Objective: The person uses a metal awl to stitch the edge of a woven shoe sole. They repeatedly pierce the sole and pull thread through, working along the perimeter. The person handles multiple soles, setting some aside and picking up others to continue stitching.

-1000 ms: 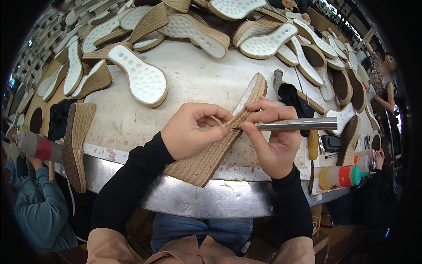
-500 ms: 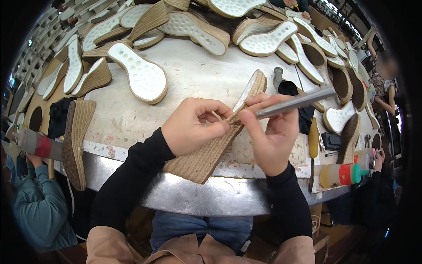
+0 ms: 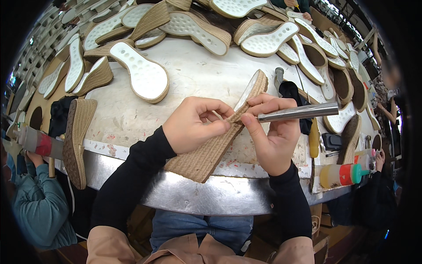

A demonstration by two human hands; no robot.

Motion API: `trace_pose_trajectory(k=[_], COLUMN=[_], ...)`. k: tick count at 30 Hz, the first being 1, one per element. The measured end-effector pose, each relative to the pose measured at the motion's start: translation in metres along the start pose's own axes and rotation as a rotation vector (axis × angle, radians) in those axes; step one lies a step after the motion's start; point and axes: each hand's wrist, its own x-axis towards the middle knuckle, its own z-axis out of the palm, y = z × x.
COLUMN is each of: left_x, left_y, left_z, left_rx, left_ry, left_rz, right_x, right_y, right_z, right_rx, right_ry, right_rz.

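A rope-wrapped wedge sole (image 3: 200, 156) lies tilted across the table's front edge, its heel toward me and its toe pointing away to the right. My left hand (image 3: 198, 125) is closed over its side, thumb and forefinger pinching the braided rim near the middle. In my right hand (image 3: 274, 134) a silver metal rod-shaped tool (image 3: 303, 112) rests between thumb and fingers, its thick end sticking out to the right. The right fingertips touch the sole's rim just beyond my left ones. The tool's working end, if any, is hidden at the fingers.
Wedge soles with dimpled white tops (image 3: 143, 75) crowd the back and sides. Another sole (image 3: 79, 143) stands at the left edge. To the right are a hammer (image 3: 279, 77), a yellow handle (image 3: 314, 138) and a green-capped bottle (image 3: 340, 176). Co-workers sit at both sides.
The metal tool has swung down at its outer end and lies closer to level. My right hand has shifted slightly; the left keeps its pinch on the sole.
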Motion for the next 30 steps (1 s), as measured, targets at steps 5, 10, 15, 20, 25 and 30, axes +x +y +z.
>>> trace_pose_trajectory(k=[5, 10, 15, 20, 25, 30], left_x=[0.003, 0.001, -0.001, -0.001, 0.0, -0.002], left_y=[-0.003, -0.005, -0.002, -0.005, -0.007, -0.003], left_z=[0.001, -0.001, -0.003, -0.002, -0.002, -0.005], left_rx=[-0.008, 0.008, -0.022, -0.085, -0.062, -0.015], left_ry=[0.001, -0.025, -0.056, -0.018, -0.024, -0.038], left_rz=[-0.009, 0.008, -0.018, -0.024, 0.003, 0.003], right_x=[-0.002, 0.0, 0.0, 0.002, 0.012, 0.034], right_y=[0.0, 0.0, 0.001, 0.004, -0.009, -0.019], right_z=[0.002, -0.001, -0.007, -0.005, -0.008, -0.008], right_rx=[0.002, 0.209, 0.225, 0.131, -0.024, -0.258], right_ry=[-0.008, 0.022, -0.015, -0.041, -0.158, -0.419], right_rz=[-0.042, 0.064, 0.159, 0.086, 0.089, 0.006])
